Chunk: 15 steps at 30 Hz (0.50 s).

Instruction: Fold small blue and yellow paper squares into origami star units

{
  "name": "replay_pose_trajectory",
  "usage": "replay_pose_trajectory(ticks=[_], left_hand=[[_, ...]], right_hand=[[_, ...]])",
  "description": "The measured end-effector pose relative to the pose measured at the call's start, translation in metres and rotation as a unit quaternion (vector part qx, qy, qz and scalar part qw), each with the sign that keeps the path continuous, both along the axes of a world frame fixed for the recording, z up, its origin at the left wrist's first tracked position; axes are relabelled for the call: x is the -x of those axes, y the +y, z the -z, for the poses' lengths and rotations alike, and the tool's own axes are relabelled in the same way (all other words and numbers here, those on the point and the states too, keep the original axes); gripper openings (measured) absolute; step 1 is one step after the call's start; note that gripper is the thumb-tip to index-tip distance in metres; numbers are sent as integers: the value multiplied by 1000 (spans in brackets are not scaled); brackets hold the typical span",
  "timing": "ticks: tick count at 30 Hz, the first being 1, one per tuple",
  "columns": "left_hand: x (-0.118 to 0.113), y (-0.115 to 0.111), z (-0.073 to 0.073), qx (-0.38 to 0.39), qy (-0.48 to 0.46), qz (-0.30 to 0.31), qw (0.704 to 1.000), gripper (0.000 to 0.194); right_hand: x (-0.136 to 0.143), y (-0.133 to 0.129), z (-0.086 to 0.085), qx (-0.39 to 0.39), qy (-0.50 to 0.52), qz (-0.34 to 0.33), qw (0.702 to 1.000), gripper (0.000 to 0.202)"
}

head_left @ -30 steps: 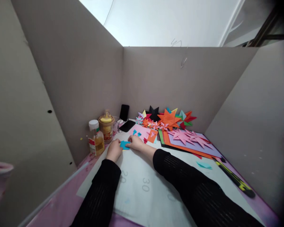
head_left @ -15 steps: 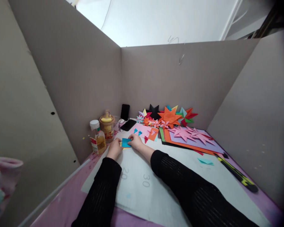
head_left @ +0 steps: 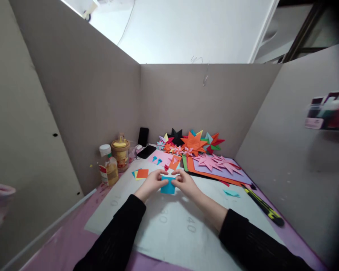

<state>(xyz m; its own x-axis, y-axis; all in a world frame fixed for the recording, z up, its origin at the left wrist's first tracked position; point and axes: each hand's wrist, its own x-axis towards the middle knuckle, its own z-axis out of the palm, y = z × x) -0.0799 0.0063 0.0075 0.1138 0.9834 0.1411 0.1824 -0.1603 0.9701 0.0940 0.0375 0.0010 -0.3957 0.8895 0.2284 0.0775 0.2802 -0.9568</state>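
Between my two hands is a small blue paper square (head_left: 167, 186), held by its upper corners over the white mat. My left hand (head_left: 155, 180) pinches its left side with thumb and fingers. On the opposite side my right hand (head_left: 184, 180) pinches the right corner the same way. Left of my left hand lies a small pile of paper squares, with an orange square (head_left: 142, 173) on top and yellow and blue edges showing beneath. Just beyond my fingers are an orange sheet (head_left: 175, 162) and small folded blue pieces (head_left: 159, 161) on a pink sheet (head_left: 165, 156).
Folded paper stars (head_left: 194, 143) line the back wall. Pink stars (head_left: 207, 162) rest on stacked coloured sheets at the right. A yellow-black cutter (head_left: 265, 207) and folded turquoise paper (head_left: 231, 193) lie nearer. Bottle (head_left: 109, 167), jar (head_left: 121, 154) and phone (head_left: 147, 151) stand or lie left.
Both hands have moved right and nearer, away from the pile of squares, with the blue square lifted off it. The orange square on the pile is now uncovered. The view has shifted right.
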Motion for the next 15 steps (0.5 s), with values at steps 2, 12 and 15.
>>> replay_pose_trajectory(ticks=[2,12,15], left_hand=[[-23,-2,-3,18,-10,3,1000,26],[-60,3,-12,87,-128,35,987,24],[-59,2,-2,73,-90,58,992,25]], right_hand=[[-25,-14,2,-30,17,41,999,26],[-63,-34,7,-182,-44,77,979,21],[-63,-32,7,-160,-14,73,984,14]])
